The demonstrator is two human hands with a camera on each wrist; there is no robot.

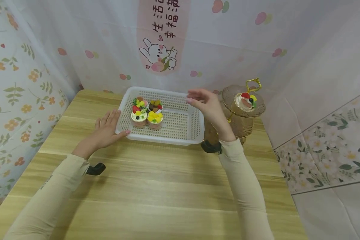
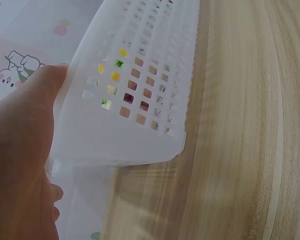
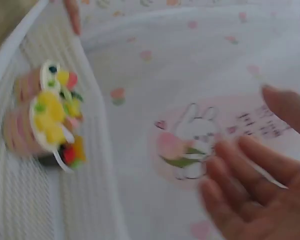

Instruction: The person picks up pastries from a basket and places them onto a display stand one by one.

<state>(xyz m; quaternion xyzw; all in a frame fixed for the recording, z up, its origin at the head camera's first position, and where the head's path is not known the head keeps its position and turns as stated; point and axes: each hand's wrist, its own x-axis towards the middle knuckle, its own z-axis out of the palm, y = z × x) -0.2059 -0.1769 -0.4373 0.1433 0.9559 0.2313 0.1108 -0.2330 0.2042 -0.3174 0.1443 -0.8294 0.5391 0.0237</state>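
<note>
A white perforated plastic basket (image 1: 180,141) sits toward the back of the table, with several small dessert cups grouped in its left half. One cup has yellow fruit cubes (image 1: 155,117); another carries a strawberry and cream (image 1: 139,117). My left hand (image 1: 106,131) rests against the basket's left end, thumb along the front rim; the left wrist view shows the thumb (image 2: 47,82) at the rim. My right hand (image 1: 205,103) hovers over the basket's right end with loosely bent fingers and nothing in it. In the right wrist view its palm (image 3: 260,200) is bare.
At the right stands a tiered glass stand (image 1: 258,111) with a gold ring handle (image 1: 253,85); a cream-topped dessert cup (image 1: 244,102) sits on its upper plate. The wooden table (image 1: 156,186) reaches forward. Patterned cloth (image 1: 105,36) hangs close behind.
</note>
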